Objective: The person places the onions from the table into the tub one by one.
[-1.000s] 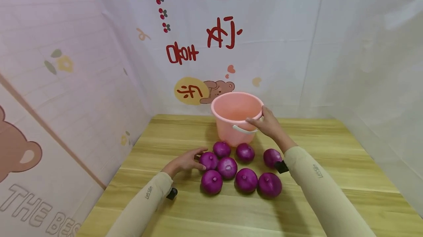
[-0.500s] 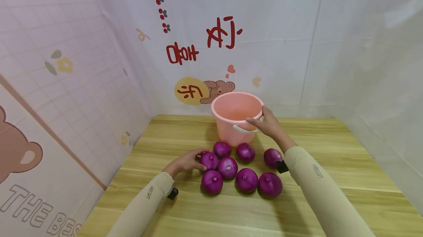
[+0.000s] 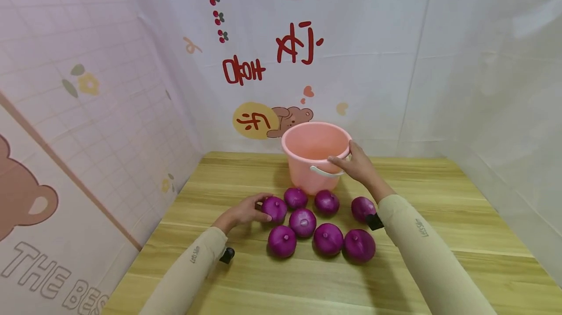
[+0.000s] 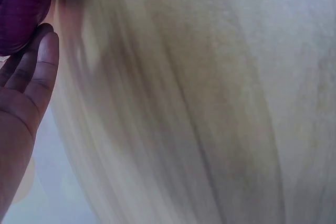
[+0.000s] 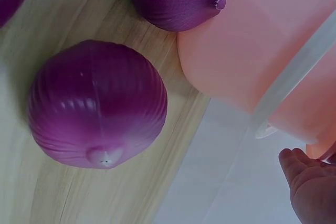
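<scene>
My left hand grips a purple onion at the left of the group, thumb on the near side and fingers behind. In the left wrist view that onion shows only partly at the upper left corner, by the fingers. With my right hand I hold the rim of a pink bucket on its right side. The bucket stands upright, its white handle hanging down in front. Of its inside, the visible part is bare pink wall; the bottom is partly hidden.
Several more purple onions lie on the wooden table before the bucket, one beneath my right forearm. Another onion sits close to the bucket's base. A printed white cloth hangs behind the table and along both sides.
My left hand has closed round the leftmost onion and drawn it slightly left and up, apart from its neighbours. The right hand stays on the bucket rim.
</scene>
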Demonstrator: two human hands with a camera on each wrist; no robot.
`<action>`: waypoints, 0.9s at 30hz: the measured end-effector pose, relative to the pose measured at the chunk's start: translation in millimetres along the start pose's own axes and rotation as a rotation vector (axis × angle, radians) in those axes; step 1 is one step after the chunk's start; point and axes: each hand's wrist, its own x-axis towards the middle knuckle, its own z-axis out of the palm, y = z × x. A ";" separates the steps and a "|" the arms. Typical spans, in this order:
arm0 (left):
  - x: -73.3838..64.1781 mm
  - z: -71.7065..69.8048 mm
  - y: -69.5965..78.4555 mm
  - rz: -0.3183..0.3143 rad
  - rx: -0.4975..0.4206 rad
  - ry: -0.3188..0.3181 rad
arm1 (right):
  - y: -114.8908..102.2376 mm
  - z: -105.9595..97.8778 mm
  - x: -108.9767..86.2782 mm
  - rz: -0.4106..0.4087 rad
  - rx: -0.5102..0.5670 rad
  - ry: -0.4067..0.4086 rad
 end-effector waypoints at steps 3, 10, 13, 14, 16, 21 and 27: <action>0.3 -2.6 2.9 0.002 -0.005 0.017 | 0.6 0.1 0.0 -0.001 -0.001 0.000; 3.6 -7.6 12.1 -0.013 0.013 0.064 | 2.1 0.3 0.1 0.012 -0.004 -0.006; 4.7 -9.1 16.2 0.007 -0.002 0.077 | 3.2 0.5 1.5 0.018 -0.003 -0.014; 4.9 -9.7 17.4 0.009 -0.002 0.080 | 3.1 0.6 1.7 0.024 -0.001 -0.017; 5.1 -11.1 19.8 0.014 -0.007 0.084 | 2.5 0.8 1.6 0.040 -0.001 -0.021; 6.5 -15.5 23.2 0.009 -0.016 0.087 | 1.3 0.1 -0.7 0.088 -0.022 -0.051; 7.1 -22.6 29.0 0.010 -0.024 0.110 | -0.3 -1.1 -3.2 0.139 -0.035 -0.093</action>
